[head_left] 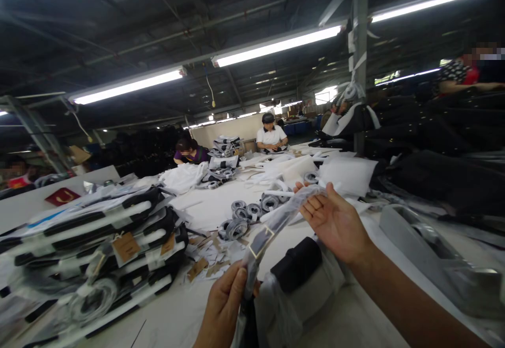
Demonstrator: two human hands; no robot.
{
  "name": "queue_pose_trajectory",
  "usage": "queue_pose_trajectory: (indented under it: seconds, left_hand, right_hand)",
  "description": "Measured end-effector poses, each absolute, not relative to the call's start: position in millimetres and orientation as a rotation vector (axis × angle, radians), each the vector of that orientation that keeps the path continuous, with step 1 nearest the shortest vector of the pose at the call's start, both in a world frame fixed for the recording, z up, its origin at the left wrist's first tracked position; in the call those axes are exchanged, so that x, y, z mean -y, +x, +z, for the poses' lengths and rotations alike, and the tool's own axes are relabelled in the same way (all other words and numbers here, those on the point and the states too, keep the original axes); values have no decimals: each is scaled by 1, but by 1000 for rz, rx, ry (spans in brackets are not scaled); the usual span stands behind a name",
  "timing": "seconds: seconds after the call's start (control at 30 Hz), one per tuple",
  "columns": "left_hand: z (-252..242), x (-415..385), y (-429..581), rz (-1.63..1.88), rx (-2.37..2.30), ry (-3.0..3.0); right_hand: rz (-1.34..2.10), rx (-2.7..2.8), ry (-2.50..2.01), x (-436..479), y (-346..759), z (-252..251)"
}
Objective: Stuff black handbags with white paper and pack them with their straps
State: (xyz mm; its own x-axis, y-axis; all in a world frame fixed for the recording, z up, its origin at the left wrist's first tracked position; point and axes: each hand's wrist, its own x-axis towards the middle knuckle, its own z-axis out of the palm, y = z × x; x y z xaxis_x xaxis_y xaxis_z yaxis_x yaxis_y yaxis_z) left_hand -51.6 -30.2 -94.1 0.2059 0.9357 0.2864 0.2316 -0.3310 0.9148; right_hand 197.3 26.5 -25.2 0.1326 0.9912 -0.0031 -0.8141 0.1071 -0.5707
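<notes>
My left hand (226,298) is closed, thumb on top, around the lower part of a strap with a gold-coloured buckle (261,242), wrapped in clear plastic. The strap slants up and right toward my right hand (335,222). That hand is open, palm toward me and thumb apart, with the strap's upper part lying across the fingers. Just below the strap sits a black rolled piece (298,264) on a light bundle in clear plastic. What lies under my left hand is partly hidden.
Stacked black-and-white wrapped goods (130,222) with brown tags stand at left. Several coiled wrapped straps (254,211) and paper scraps (213,253) lie mid-table. White sheets (347,174) lie beyond; a grey device (418,248) stands at right. A person in white (270,136) sits across.
</notes>
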Motion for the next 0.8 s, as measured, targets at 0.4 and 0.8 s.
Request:
queue_pose_trajectory:
  seconds: [0.4, 0.8]
  left_hand:
    - [-62, 18, -46, 800, -716, 1659]
    - [-49, -75, -71, 448, -750, 2059]
  right_hand:
    - [1273, 622, -674, -29, 229, -22]
    - [1577, 1430, -609, 28, 163, -78]
